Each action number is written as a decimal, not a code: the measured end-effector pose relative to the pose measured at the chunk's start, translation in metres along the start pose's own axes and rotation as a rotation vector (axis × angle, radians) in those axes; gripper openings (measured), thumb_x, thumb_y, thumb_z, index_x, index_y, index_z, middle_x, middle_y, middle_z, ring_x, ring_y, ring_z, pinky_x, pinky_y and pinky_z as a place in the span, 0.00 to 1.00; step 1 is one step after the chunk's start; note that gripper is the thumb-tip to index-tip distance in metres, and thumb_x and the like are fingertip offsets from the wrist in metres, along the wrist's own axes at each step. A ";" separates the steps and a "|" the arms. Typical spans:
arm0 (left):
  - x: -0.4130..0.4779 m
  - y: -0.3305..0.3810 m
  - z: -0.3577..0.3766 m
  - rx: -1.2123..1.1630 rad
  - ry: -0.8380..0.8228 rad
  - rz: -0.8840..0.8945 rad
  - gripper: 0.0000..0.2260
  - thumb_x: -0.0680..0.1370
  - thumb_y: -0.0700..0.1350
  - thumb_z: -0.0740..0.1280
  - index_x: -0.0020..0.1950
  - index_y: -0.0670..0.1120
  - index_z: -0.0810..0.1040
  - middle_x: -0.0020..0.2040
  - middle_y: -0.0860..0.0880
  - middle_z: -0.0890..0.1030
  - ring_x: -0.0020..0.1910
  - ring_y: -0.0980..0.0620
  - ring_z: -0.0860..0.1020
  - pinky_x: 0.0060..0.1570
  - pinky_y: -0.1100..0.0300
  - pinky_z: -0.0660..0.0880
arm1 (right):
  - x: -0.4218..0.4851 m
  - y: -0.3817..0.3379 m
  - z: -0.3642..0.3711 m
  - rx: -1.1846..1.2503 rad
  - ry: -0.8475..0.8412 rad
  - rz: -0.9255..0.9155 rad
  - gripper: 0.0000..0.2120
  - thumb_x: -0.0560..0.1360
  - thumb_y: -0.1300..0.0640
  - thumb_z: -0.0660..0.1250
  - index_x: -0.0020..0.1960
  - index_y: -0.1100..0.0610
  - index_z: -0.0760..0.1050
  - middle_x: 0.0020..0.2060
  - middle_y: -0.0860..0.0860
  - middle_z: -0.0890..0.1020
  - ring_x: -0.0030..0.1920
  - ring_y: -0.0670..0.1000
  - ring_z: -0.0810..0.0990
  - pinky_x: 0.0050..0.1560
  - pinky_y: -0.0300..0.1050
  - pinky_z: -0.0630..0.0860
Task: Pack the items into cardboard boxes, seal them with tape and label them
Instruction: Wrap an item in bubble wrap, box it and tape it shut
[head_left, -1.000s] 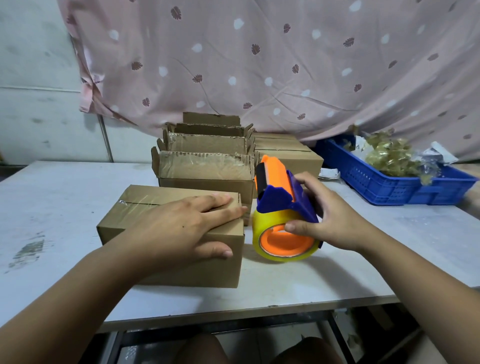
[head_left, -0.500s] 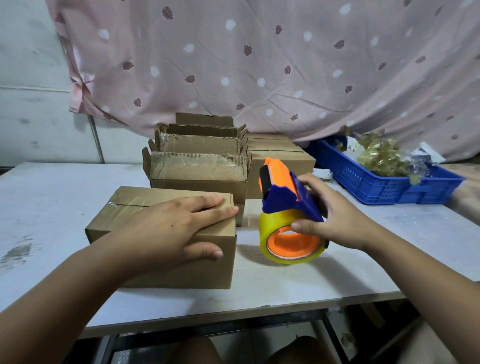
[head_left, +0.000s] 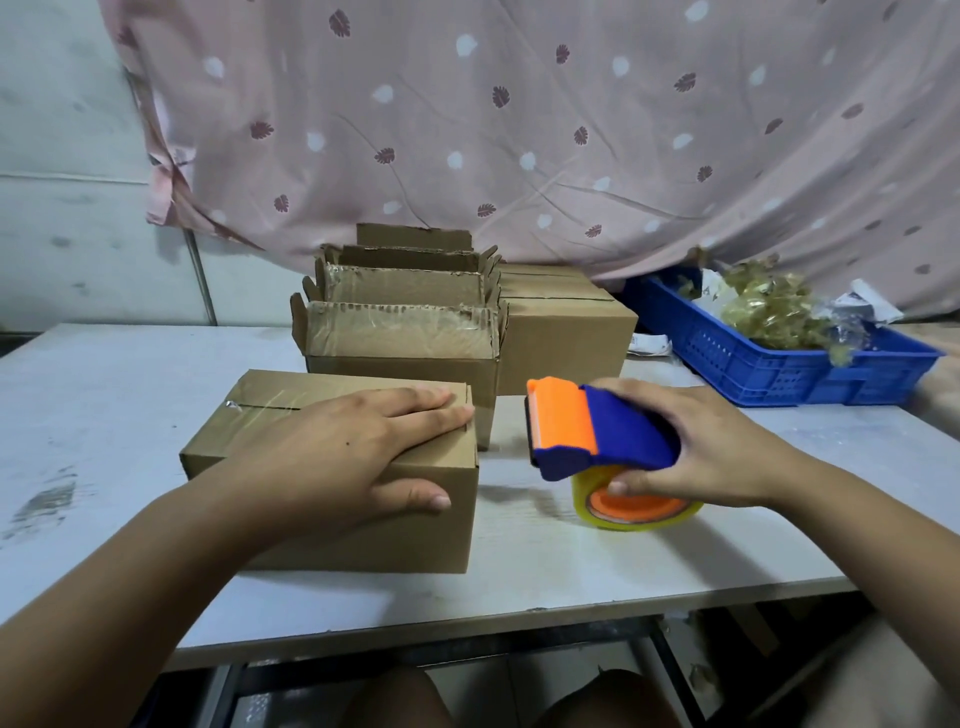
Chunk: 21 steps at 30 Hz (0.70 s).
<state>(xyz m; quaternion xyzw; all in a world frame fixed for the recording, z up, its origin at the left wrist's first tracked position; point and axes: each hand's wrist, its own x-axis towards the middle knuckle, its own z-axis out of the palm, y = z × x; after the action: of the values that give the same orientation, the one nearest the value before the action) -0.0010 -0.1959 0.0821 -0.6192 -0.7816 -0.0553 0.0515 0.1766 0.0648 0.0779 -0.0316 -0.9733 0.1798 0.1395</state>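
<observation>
Gripping tape dispenser (head_left: 602, 441) — right hand (head_left: 722, 447); left hand (head_left: 337, 452) steadies box (head_left: 363, 525).

A white table (head_left: 130, 415) spans the scene, with a dark scuff (head_left: 44, 501) near its left edge and a dark metal frame (head_left: 467, 654) under its near edge. Behind it hangs a pink cloth (head_left: 519, 130) printed with white dots and dark leaves, covering most of a grey wall (head_left: 62, 208). A blue plastic crate (head_left: 753, 364) sits at the far right.
</observation>
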 end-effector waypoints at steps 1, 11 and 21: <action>0.000 0.000 0.000 0.001 0.000 -0.003 0.39 0.62 0.76 0.39 0.73 0.69 0.48 0.74 0.68 0.52 0.73 0.64 0.56 0.66 0.67 0.58 | 0.001 -0.001 -0.001 -0.043 -0.024 0.008 0.38 0.59 0.29 0.68 0.66 0.24 0.56 0.55 0.35 0.76 0.54 0.38 0.73 0.52 0.26 0.65; 0.000 -0.001 0.001 -0.021 0.015 0.006 0.39 0.63 0.76 0.41 0.73 0.68 0.51 0.74 0.67 0.54 0.73 0.63 0.58 0.66 0.65 0.60 | -0.007 0.003 -0.015 -0.120 -0.047 -0.031 0.38 0.62 0.27 0.61 0.67 0.21 0.45 0.52 0.40 0.76 0.52 0.41 0.72 0.53 0.29 0.64; -0.001 -0.004 0.006 -0.003 0.041 0.021 0.40 0.63 0.79 0.37 0.74 0.69 0.49 0.75 0.67 0.54 0.73 0.62 0.59 0.67 0.63 0.62 | 0.020 -0.035 -0.022 -0.372 -0.220 -0.108 0.32 0.72 0.35 0.64 0.70 0.28 0.51 0.52 0.43 0.71 0.51 0.42 0.68 0.49 0.29 0.63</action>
<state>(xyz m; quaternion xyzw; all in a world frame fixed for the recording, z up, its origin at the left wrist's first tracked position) -0.0051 -0.1971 0.0760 -0.6260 -0.7739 -0.0686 0.0675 0.1635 0.0417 0.1148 0.0151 -0.9993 -0.0083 0.0339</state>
